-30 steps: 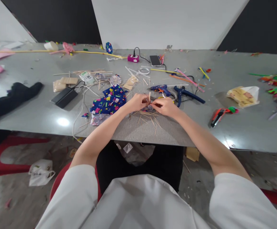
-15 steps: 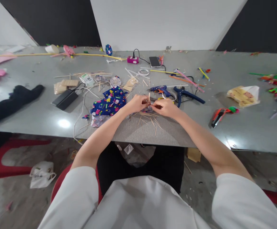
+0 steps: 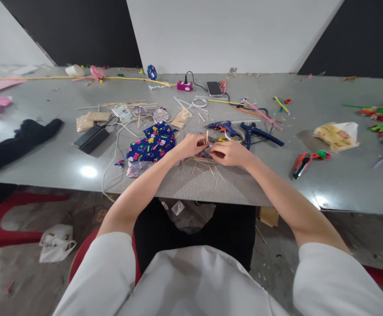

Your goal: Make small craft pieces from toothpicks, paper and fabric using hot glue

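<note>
My left hand (image 3: 193, 147) is pinched round a thin wooden stick (image 3: 207, 135), whose upper end points up past the fingertips. Close beside it, my right hand (image 3: 229, 153) has curled fingers; whatever they grip is too small and hidden to make out. Below both hands, several thin wooden sticks (image 3: 207, 164) lie scattered on the grey table. A blue hot glue gun (image 3: 224, 127) lies just beyond my right hand, with blue-handled pliers (image 3: 262, 134) to its right. Blue patterned fabric (image 3: 153, 142) lies left of my left hand.
Behind the hands are a purple power socket (image 3: 185, 86), a phone (image 3: 214, 88) and a white cable coil (image 3: 199, 102). A black box (image 3: 91, 138) with a cord sits left. A utility knife (image 3: 301, 166) and a paper packet (image 3: 336, 135) lie right.
My right hand has shifted slightly toward me, its fingertips now a little lower beside the left hand's. My left hand keeps its pinch on the stick. The view has tilted slightly.
</note>
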Available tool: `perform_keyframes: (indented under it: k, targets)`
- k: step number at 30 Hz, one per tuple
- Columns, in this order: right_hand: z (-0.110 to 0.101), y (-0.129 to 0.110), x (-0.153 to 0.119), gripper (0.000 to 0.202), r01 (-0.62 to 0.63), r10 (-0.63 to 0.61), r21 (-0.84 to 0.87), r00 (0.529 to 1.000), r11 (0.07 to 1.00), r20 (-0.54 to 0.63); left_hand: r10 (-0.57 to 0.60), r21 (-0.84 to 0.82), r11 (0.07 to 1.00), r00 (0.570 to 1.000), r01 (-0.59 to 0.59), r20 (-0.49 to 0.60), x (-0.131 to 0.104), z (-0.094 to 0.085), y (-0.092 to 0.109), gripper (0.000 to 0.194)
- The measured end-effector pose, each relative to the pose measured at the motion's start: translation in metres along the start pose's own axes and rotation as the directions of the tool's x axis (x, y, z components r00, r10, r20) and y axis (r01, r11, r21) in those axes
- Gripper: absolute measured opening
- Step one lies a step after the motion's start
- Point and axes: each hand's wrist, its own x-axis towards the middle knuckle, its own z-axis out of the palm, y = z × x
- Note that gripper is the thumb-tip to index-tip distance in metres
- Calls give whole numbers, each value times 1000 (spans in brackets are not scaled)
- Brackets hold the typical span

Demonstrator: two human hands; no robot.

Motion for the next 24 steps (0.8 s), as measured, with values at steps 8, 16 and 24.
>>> perform_keyframes:
  k: [8, 16, 24]
  targets:
    - [1, 2, -1, 33, -14, 14, -13, 1000, 1000, 28, 4, -1, 1000, 1000, -4, 4, 0, 0, 0, 11]
    - [1, 9, -2, 36, -36, 42, -59, 993, 998, 108, -2, -2, 1000, 1000, 2, 4, -1, -1, 2, 11]
    - [0, 9, -2, 18, -22, 32, -88, 993, 996, 110, -12, 7, 1000, 1000, 12, 1, 0, 1, 2, 11]
